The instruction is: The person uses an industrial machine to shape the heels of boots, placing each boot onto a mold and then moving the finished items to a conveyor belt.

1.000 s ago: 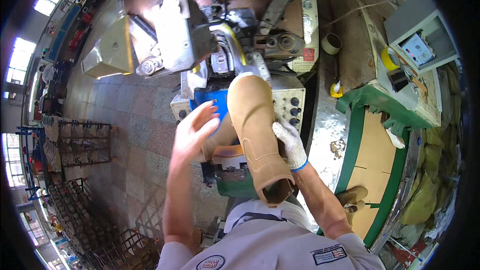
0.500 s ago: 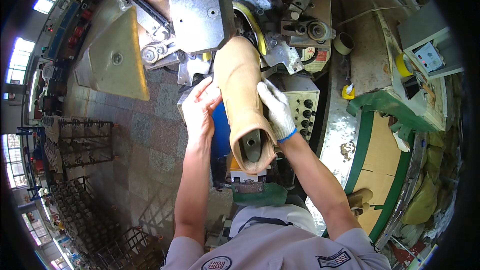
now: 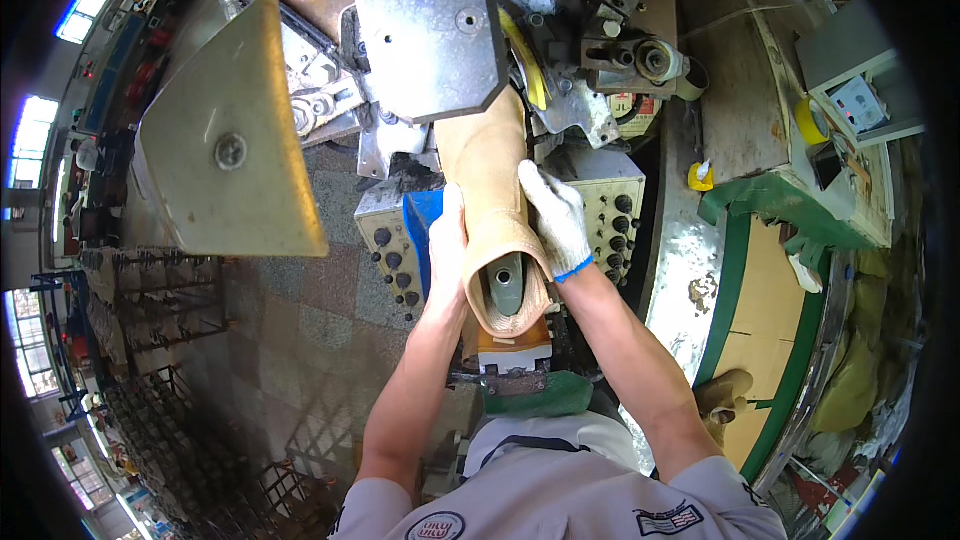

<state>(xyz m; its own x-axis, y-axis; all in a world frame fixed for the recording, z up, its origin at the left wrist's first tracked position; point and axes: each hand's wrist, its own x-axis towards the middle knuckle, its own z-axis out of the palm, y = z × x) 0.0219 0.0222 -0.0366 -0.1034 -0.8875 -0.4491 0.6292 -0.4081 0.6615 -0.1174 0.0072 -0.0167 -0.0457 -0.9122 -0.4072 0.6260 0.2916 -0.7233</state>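
Observation:
A tan boot (image 3: 490, 170) lies between my hands, its toe end hidden beneath a thick metal plate (image 3: 430, 35) of the machine. Its open shaft faces me, and a grey-green last (image 3: 503, 285) with a hole shows inside. My bare left hand (image 3: 450, 240) presses along the left side of the shaft, its fingers partly hidden. On the opposite side my right hand (image 3: 558, 215), in a white knit glove with a blue cuff, grips the boot with the thumb on top. Yellow-edged metal jaws (image 3: 525, 60) stand right of the toe end.
A translucent angled panel (image 3: 230, 150) juts out at left. Knobbed control boxes (image 3: 612, 210) flank the boot. To the right is a green-edged bench (image 3: 770, 320) with another tan boot (image 3: 722, 395). Racks (image 3: 165, 295) stand on the floor at left.
The boot's toe end has gone farther under the metal plate. My left hand, earlier at the boot's upper left with fingers spread, has moved down and closed against the shaft. The view has shifted slightly.

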